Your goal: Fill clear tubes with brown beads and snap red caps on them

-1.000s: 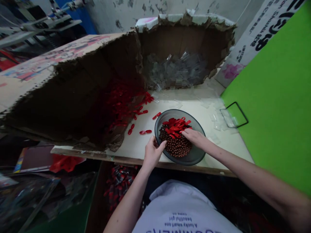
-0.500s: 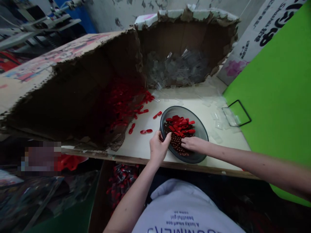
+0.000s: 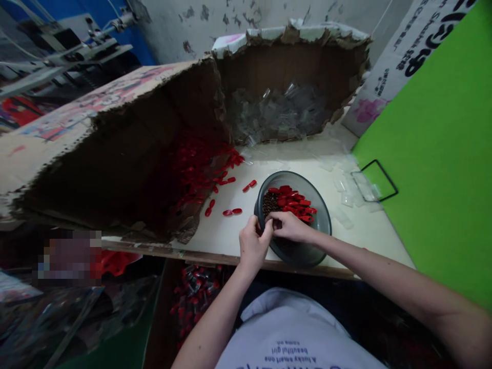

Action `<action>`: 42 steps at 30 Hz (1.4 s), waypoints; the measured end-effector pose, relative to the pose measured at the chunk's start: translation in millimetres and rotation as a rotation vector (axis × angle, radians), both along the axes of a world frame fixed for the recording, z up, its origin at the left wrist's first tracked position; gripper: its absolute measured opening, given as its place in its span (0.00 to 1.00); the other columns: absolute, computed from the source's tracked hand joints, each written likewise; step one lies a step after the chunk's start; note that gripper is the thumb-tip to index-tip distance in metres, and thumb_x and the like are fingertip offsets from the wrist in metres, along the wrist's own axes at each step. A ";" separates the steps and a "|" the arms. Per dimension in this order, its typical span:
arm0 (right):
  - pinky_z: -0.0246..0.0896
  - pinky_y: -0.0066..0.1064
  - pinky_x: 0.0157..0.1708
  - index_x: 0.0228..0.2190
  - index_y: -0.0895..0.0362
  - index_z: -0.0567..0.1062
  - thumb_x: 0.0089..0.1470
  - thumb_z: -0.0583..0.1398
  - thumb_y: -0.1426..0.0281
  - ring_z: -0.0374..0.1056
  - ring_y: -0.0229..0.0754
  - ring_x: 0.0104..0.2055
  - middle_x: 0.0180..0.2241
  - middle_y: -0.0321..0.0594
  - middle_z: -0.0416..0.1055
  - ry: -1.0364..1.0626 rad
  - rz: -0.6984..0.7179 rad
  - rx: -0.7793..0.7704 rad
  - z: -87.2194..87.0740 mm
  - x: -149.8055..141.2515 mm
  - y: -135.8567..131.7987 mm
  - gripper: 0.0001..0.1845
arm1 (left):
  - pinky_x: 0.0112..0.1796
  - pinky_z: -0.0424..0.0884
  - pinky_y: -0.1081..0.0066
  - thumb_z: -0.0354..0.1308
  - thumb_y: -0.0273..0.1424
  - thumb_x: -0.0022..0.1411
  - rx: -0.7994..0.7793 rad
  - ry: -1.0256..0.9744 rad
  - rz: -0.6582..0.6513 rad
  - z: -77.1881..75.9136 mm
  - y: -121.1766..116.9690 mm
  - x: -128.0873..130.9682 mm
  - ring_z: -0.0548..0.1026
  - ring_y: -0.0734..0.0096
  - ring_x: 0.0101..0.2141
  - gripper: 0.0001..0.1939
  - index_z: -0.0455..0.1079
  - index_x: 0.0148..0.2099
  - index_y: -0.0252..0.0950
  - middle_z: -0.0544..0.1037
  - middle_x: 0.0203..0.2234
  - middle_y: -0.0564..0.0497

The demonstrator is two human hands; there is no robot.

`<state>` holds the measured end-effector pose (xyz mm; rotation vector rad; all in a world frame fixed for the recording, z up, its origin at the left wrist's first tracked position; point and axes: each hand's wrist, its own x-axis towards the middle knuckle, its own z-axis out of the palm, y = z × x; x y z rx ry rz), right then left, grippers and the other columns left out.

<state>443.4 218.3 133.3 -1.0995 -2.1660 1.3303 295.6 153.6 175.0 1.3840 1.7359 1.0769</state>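
Observation:
A dark grey bowl (image 3: 323, 225) stands near the front edge of the white table. Inside it, round brown beads (image 3: 270, 203) lie beside a heap of small red plastic pieces (image 3: 296, 201). My left hand (image 3: 252, 246) is at the bowl's left rim, thumb and fingers pinched together. Over the bowl, my right hand (image 3: 289, 225) has its fingertips closed and meets the left thumb and fingers. Whatever is between the fingertips of either hand is hidden or too small to make out.
A torn cardboard box (image 3: 154, 102) at left spills red pieces (image 3: 192, 164) onto the table. Another box (image 3: 269, 56) behind holds clear plastic pieces (image 3: 284, 110). More clear pieces and a black wire loop (image 3: 386, 177) lie right, by a green panel (image 3: 434, 169). Red-and-clear items (image 3: 192, 292) fill a box below.
My right hand has moved left from among the beads to my left hand at the rim. The red pieces in the bowl have shifted right; the view has tilted slightly.

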 end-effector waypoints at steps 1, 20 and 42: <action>0.58 0.25 0.28 0.35 0.58 0.73 0.47 0.61 0.72 0.64 0.35 0.27 0.26 0.33 0.69 0.074 -0.028 -0.050 0.0 -1.7 0.1 0.10 | 0.24 0.53 0.76 0.55 0.39 0.59 -0.004 -0.008 0.002 -3.1 -2.2 -2.9 0.56 0.79 0.20 0.18 0.52 0.25 0.38 0.56 0.17 0.61; 0.68 0.36 0.41 0.35 0.57 0.73 0.41 0.69 0.65 0.72 0.41 0.36 0.34 0.38 0.75 0.426 -0.288 -0.231 37.7 4.8 1.9 0.18 | 0.48 0.67 0.63 0.60 0.35 0.57 0.091 -0.121 -0.024 -15.3 -5.4 -34.0 0.70 0.61 0.50 0.28 0.60 0.59 0.37 0.71 0.50 0.41; 0.64 0.40 0.47 0.38 0.54 0.77 0.56 0.57 0.63 0.72 0.46 0.42 0.40 0.40 0.77 0.046 -0.429 0.121 5.3 42.2 -3.4 0.13 | 0.38 0.76 0.67 0.66 0.33 0.49 -0.038 -0.811 -0.173 55.4 16.2 -4.8 0.79 0.68 0.33 0.20 0.72 0.45 0.33 0.81 0.37 0.46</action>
